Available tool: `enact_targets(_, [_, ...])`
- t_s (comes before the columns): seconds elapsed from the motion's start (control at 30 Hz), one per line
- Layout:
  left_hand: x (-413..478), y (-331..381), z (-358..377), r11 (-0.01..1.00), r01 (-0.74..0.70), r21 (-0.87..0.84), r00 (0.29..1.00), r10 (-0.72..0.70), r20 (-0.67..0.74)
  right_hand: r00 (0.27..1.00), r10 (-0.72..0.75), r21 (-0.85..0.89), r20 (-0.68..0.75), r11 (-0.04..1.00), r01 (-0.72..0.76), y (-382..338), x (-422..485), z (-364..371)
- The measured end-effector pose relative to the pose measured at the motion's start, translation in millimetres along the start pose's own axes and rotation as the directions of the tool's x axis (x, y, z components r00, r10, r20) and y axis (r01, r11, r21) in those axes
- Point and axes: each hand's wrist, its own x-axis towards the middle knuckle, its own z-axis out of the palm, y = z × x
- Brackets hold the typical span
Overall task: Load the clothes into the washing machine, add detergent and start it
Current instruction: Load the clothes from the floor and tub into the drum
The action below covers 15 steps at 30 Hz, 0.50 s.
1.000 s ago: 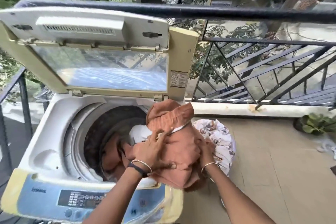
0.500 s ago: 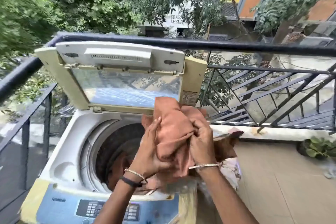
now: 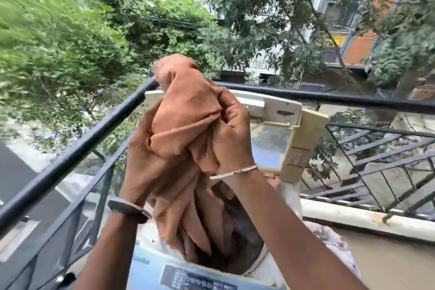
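Observation:
A rust-orange cloth (image 3: pixel 186 110) is bunched high in front of me, its long tail hanging down into the top-loading washing machine (image 3: pixel 150 266). My left hand (image 3: pixel 143 162) grips the bunch from the left and below. My right hand (image 3: pixel 231 129) grips it from the right, fingers curled into the fabric. The machine's lid (image 3: pixel 303 139) stands raised behind my hands. The blue control panel (image 3: pixel 197 278) shows at the bottom edge. My arms and the cloth hide most of the drum opening.
A black balcony railing (image 3: pixel 77 150) runs along the left and behind the machine, continuing right as angled bars (image 3: pixel 376 160). A patterned white cloth pile (image 3: pixel 334 242) lies right of the machine on the tan floor (image 3: pixel 395 263). Trees and buildings lie beyond.
Both hands have lifted the orange cloth from the drum rim up to chest height, pulling its tail up out of the drum. The camera has tilted upward.

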Motion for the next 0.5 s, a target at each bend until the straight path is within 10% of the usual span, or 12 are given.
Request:
enact_targets(0.13, [17, -23, -3, 0.999, -0.028, 0.034, 0.998, 0.026, 0.055, 0.982, 0.166, 0.252, -0.093, 0.958, -0.138, 19, 2, 9])
enact_targets(0.3, [-9, -89, 13, 0.987, 0.085, 0.135, 0.936, -0.125, 0.330, 0.855, 0.304, -0.009, -0.421, 0.941, -0.338, 86, -35, -59])
enact_targets(0.5, [-52, -148, 25, 0.946, 0.216, 0.241, 0.845, -0.305, 0.439, 0.433, 0.571, 0.058, -0.697, 0.647, -0.760, 141, -105, -132])
